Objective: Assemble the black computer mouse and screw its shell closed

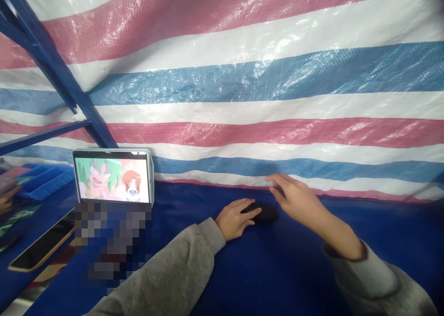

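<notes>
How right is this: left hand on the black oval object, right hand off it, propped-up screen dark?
One slip: the head view shows the propped-up screen lit, not dark. The left hand is on the black oval object, and the right hand is off it.

Dark blue counter [270,269], with a lit screen [113,177] standing on it.
The counter's plain, smooth top runs rightward from the screen, which leans slightly back and shows a cartoon. Well to the right of the screen, and a little nearer the viewer, a black oval [269,212] lies flat, its left end partly covered. Directly in front of the screen a pixelated patch hides what is there. A dark phone [41,246] with a tan edge lies aslant, in front and to the left of the screen.
</notes>
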`<control>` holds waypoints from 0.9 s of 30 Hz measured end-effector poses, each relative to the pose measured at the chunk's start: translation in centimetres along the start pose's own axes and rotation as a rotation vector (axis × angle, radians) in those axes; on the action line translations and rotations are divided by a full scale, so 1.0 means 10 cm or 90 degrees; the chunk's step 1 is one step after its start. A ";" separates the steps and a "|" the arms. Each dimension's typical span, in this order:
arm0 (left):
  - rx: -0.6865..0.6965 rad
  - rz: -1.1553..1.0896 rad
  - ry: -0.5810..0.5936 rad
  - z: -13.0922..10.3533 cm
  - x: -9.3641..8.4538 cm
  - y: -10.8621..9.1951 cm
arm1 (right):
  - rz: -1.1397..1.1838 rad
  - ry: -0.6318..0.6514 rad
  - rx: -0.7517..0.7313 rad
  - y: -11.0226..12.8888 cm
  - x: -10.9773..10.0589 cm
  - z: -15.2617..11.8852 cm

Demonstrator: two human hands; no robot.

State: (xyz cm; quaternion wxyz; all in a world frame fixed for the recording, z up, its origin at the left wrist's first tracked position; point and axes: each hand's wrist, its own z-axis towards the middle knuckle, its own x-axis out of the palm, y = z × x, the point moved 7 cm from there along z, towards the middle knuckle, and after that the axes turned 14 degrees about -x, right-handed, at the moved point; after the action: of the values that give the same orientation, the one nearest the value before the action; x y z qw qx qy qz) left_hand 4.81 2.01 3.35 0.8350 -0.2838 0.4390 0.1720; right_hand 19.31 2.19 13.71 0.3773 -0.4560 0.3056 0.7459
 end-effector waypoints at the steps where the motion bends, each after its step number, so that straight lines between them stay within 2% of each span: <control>1: 0.001 -0.001 -0.001 0.00 0.00 0.00 | 0.006 -0.005 -0.004 0.00 0.00 0.00; 16: -0.006 -0.001 0.007 -0.01 0.02 0.02 | 0.053 -0.047 0.010 -0.03 -0.12 -0.01; 19: -0.019 -0.017 0.012 0.00 0.01 0.03 | 0.117 -0.047 0.014 0.01 -0.18 -0.02; 22: -0.051 -0.042 0.032 0.01 0.00 0.06 | 0.225 0.004 -0.002 0.09 -0.17 -0.05; 25: -0.080 -0.071 0.060 0.03 0.00 0.09 | 0.309 0.105 -0.029 0.18 -0.03 -0.15; 27: -0.099 -0.087 0.074 0.04 0.00 0.11 | 0.343 0.144 -0.053 0.24 0.07 -0.22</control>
State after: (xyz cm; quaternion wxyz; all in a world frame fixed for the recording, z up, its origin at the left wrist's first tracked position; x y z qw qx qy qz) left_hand 4.50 3.08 3.14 0.7933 -0.3867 0.4515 0.1313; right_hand 18.08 -0.64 12.46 0.1100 -0.4538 0.4250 0.7755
